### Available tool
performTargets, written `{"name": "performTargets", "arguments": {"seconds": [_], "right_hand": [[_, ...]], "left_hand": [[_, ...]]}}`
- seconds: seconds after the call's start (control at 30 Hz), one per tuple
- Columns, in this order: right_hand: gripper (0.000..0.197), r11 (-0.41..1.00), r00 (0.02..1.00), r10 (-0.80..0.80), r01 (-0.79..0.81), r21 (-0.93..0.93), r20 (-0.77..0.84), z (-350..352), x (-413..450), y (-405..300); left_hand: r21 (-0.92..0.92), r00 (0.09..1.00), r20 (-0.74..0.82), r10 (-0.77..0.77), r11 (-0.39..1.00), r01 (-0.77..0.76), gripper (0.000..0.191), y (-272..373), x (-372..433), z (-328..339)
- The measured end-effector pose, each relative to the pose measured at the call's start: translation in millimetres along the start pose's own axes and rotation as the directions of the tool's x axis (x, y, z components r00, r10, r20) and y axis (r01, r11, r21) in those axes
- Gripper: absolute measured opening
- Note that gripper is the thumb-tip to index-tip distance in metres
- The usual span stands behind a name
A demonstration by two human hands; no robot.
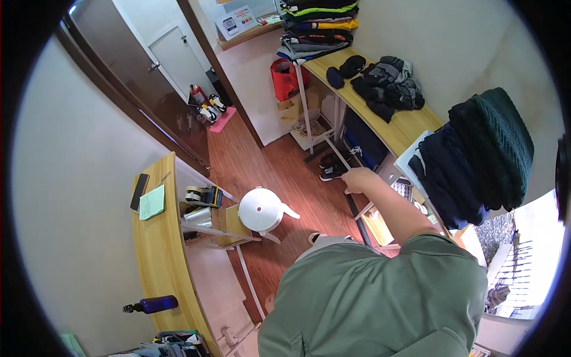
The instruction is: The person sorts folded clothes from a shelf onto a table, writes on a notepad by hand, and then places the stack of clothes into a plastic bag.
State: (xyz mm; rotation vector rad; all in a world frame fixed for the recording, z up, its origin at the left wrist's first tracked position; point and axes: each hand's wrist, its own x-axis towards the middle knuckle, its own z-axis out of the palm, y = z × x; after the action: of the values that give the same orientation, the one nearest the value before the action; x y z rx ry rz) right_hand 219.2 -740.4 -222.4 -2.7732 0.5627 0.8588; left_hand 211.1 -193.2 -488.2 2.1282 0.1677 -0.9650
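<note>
My right hand (358, 180) is stretched out in front of me beside the wood-topped table (421, 117), below its top. The fingers are bent downward, and whether they hold anything cannot be made out. In the picture it overlaps the end of a pale metal crossbar (337, 153), with black shoes (332, 167) on the floor just beyond. Only a small patch of skin, seemingly my left hand (269, 303), shows at the left edge of my green shirt; its fingers are hidden. Folded dark garments (484, 151) are stacked on the table close to my right arm.
A white round stool (260, 209) stands on the wood floor ahead. On the left table (161, 250) lie a phone (140, 191), green paper notes (152, 202) and a blue spray bottle (159, 304). Black clothes (389, 87) and stacked garments (317, 29) occupy the right table's far part.
</note>
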Motion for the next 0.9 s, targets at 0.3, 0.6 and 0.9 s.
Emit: {"name": "performTargets", "arguments": {"seconds": [0.3,0.6,0.9], "right_hand": [[0.035,0.938,0.953,-0.28,0.298,0.177,-0.116,115.3,43.8,-3.8],[0.042,0.821,0.93,0.35,-0.362,0.441,0.113,238.0,-70.4,18.0],[0.03,0.966,0.972,0.006,0.055,0.253,-0.236,420.8,-117.2,77.4]], "left_hand": [[0.052,0.994,0.097,0.047,0.997,-0.052,0.034,49.5,-2.4,10.7],[0.138,0.973,0.231,-0.004,0.99,-0.029,0.035,23.1,-1.8,13.6],[0.021,0.94,0.342,-0.003,1.0,-0.005,0.037,-21.4,-16.5,20.0]]}}
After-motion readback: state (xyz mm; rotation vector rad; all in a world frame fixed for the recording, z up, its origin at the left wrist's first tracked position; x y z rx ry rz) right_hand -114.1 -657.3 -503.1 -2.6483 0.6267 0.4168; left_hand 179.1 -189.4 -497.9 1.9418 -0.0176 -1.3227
